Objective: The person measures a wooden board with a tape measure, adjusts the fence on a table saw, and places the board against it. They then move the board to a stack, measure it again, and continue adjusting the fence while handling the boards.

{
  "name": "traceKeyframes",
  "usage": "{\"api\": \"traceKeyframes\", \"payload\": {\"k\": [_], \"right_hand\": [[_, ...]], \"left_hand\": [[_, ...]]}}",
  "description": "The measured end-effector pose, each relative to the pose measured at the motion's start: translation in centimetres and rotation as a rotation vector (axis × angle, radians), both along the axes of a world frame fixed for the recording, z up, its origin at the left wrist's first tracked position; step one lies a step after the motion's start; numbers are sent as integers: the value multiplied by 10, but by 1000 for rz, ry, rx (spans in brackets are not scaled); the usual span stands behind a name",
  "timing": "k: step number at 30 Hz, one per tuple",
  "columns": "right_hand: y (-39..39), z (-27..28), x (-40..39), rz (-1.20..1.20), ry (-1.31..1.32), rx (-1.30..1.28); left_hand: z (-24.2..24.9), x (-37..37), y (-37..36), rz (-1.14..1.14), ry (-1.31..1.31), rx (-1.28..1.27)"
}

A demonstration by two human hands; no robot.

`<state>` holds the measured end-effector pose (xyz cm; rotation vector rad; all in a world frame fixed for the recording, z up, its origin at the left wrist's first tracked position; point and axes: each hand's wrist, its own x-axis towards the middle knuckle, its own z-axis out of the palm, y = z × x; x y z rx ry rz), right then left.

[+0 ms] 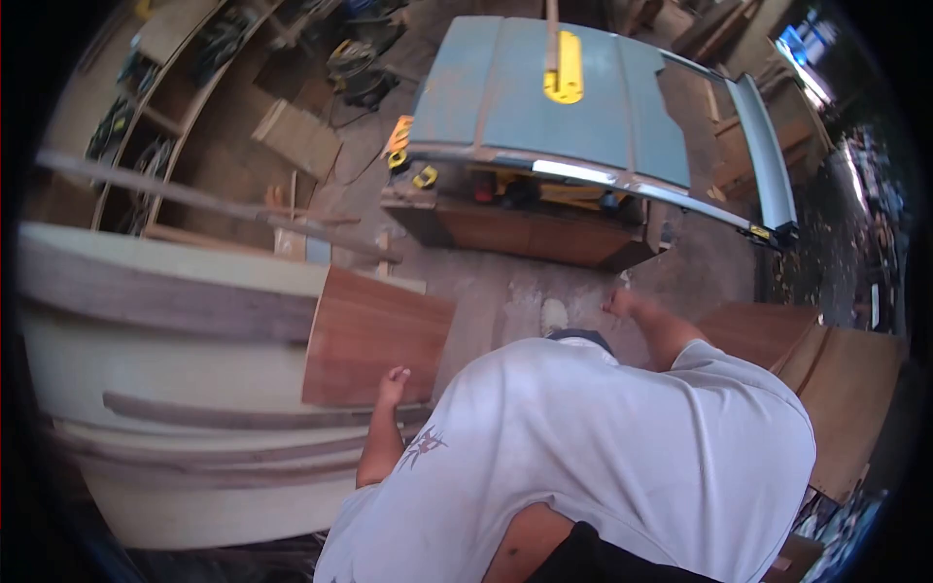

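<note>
Over a reddish-brown wood panel (374,321) at the left is my left hand (394,383), its fingers curled in, with no object visible in it. The panel lies on long boards and pale sheets. My right hand (619,303) hangs above the floor in front of the table saw (544,97), fingers bent inward. Nothing shows in that hand either. A yellow piece (567,68) stands in the middle of the saw's grey top, with a narrow wooden strip beside it.
The saw's metal rail (622,182) and long fence (763,155) edge its front and right. Below it is a wooden box (525,233). Brown panels (846,389) lean at the right. Wooden shelving (185,126) and tools fill the upper left. One shoe (554,315) shows.
</note>
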<state>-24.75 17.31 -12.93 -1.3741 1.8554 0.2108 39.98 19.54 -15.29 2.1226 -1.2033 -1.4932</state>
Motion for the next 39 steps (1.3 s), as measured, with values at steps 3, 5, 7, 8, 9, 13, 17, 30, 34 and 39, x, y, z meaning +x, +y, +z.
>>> {"api": "traceKeyframes", "payload": {"k": [3,5,7,8,9,13,17,30,34,39], "right_hand": [[21,12,-40,-54,42,3],[17,-27,-84,46,20,64],[17,-20,-107,-15,-17,43],[19,-18,-114,-68,-54,27],[17,-19,-118,-75,-54,28],[1,-20,-116,151,-89,60],[-66,70,-51,-263,-520,131],[-277,160,9,-667,403,-1042],[-290,165,16,-702,516,-1000],[-295,165,12,-689,524,-951]], "left_hand": [[29,-63,-45,-41,5,86],[42,-104,-83,-42,6,135],[37,-129,-115,-195,-21,-45],[40,-140,-129,-203,-23,-43],[53,-155,-146,-193,-66,-127],[67,-160,-225,-68,-133,-342],[83,-145,-349,64,-154,-676],[194,-538,-761,-593,372,-965],[181,-628,-808,-755,47,-830],[187,-703,-831,-799,8,-780]]}}
